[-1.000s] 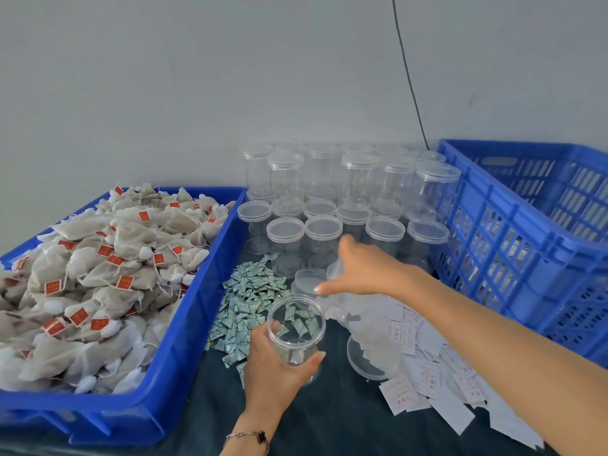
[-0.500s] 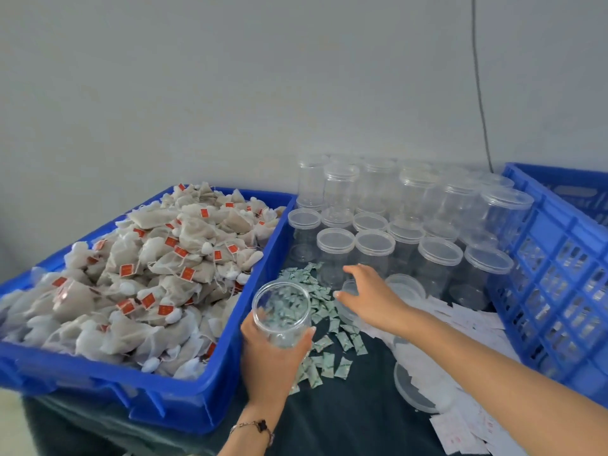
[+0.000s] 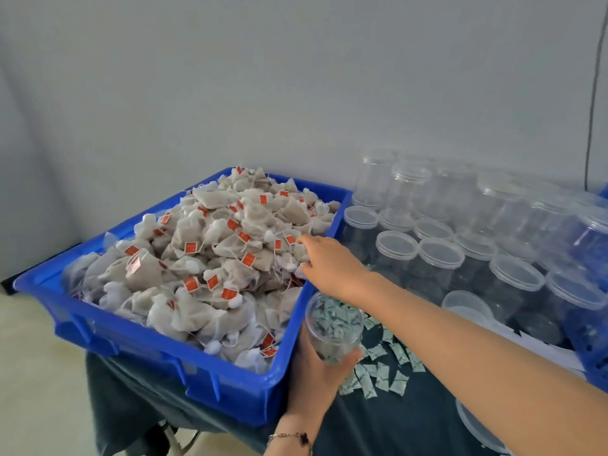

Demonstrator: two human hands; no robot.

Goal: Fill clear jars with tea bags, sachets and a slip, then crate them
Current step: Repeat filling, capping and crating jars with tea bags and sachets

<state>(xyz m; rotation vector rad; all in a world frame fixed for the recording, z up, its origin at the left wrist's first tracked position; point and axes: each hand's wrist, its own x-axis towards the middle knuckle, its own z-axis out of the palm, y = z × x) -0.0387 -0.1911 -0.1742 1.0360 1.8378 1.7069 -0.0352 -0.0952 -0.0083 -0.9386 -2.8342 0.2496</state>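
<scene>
My left hand point(image 3: 316, 373) grips an open clear jar point(image 3: 334, 327) upright beside the right wall of the blue tray point(image 3: 184, 360). The tray is heaped with tea bags point(image 3: 210, 258) that carry small red tags. My right hand point(image 3: 329, 261) reaches across over the tray's right side, its fingers extended and touching the tea bags at the heap's edge. Small green sachets point(image 3: 378, 373) lie scattered on the dark cloth just right of the jar.
Several lidded clear jars point(image 3: 437, 258) stand in rows at the back right against the wall. A loose lid point(image 3: 480, 429) lies at the lower right. A blue crate point(image 3: 592, 343) shows at the right edge. White slips point(image 3: 539, 347) lie near it.
My right hand has moved left from the sachets to the tea bag heap. The left hand has carried the jar closer to the tray. The view has swung left.
</scene>
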